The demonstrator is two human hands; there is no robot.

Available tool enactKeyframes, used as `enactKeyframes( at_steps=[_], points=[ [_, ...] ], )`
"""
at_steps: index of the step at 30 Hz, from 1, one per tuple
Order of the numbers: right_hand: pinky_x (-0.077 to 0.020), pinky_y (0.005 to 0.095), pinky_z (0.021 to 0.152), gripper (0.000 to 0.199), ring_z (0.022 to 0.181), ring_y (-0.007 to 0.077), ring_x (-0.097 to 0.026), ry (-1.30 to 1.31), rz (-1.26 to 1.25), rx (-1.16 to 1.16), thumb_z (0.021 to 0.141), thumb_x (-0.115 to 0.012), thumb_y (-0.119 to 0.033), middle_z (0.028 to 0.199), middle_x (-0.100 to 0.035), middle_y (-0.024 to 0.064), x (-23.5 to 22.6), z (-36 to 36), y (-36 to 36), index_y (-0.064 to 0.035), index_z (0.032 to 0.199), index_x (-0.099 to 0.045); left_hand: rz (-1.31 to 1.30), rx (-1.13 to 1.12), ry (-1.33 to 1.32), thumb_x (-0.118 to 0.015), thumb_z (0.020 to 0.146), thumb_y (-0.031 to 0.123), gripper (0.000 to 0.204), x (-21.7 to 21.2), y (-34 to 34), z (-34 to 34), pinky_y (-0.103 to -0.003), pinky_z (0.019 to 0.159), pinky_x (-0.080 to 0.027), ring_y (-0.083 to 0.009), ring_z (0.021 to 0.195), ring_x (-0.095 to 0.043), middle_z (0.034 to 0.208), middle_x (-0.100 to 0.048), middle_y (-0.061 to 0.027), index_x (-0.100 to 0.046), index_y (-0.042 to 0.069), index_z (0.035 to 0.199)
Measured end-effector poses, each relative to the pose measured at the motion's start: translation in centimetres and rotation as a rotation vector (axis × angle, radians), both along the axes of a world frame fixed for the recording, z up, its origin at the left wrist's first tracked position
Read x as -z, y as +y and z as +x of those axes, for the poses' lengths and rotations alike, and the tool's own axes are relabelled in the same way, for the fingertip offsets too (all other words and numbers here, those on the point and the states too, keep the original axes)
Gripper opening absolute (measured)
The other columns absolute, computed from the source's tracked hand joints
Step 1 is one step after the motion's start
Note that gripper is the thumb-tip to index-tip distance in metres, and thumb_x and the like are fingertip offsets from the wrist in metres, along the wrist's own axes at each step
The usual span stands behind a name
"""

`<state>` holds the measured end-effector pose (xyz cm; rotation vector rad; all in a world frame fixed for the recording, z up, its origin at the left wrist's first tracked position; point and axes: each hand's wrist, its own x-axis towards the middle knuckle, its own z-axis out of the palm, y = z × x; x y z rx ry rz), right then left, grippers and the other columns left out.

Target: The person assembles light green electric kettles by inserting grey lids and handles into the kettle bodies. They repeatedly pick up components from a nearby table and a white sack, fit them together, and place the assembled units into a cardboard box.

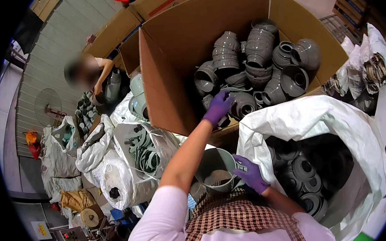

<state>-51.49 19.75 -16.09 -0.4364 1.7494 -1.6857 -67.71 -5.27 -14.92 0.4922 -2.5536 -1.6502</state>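
Observation:
My left hand (220, 107), in a purple glove, reaches over the near edge of a large cardboard box (208, 12). Its fingers are closed on a thin, curved grey-green plastic strip (240, 90). Below the strip lie grey plastic fittings (244, 104), rounded and hollow, some stacked inside one another. Close to my body, my right hand (251, 173), also gloved in purple, grips the side of a grey-green plastic bucket (215, 166) at its handle. The bucket's open top faces up, tilted slightly.
A white woven sack (309, 117) with dark ring-shaped parts (304, 171) stands at my right. To the left, another sack (143, 146) holds curved grey-green strips. A person (102, 73) works beyond, beside piled grey parts. Filled white bags (354, 64) stand far right.

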Motion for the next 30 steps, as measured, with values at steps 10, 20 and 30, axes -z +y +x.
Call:
enactKeyframes(
  at_steps=[10,20,30],
  points=[
    [-0.0487,0.0309,0.096,0.052,0.111,0.0195,-0.064,0.070,0.078,-0.054,0.084,-0.077,-0.021,0.118,-0.068,0.0136,-0.5,-1.3,0.9,-0.0021,0.130,-0.059,-0.998,0.986,0.165,-0.065,0.081,0.029,0.039,8.9,3.7,-8.0,-0.053,0.102,-0.042,-0.0340,0.126,-0.052,0.138,-0.052,-0.0107,-0.060,0.029,0.120],
    [-0.0492,0.0320,0.096,0.048,0.114,0.0218,-0.063,-0.025,0.037,-0.146,0.089,-0.073,-0.019,0.120,-0.066,0.0148,-0.3,-2.5,-2.1,0.0015,0.130,-0.057,-0.213,-0.100,0.285,-0.066,0.077,0.004,0.037,-0.8,-3.1,0.2,-0.039,0.084,-0.051,-0.0323,0.097,-0.060,0.106,-0.058,-0.0159,-0.057,0.005,0.114],
    [-0.0533,0.0378,0.087,0.079,0.098,0.0316,-0.068,0.496,0.061,-0.579,0.077,-0.079,-0.035,0.118,-0.068,0.0152,-8.7,0.8,-13.0,-0.0108,0.145,-0.047,-0.416,0.154,0.425,-0.061,0.093,0.036,0.030,-23.8,-5.9,38.4,-0.044,0.095,-0.048,-0.0315,0.108,-0.063,0.115,-0.068,-0.0092,-0.074,0.011,0.101]
  ],
)
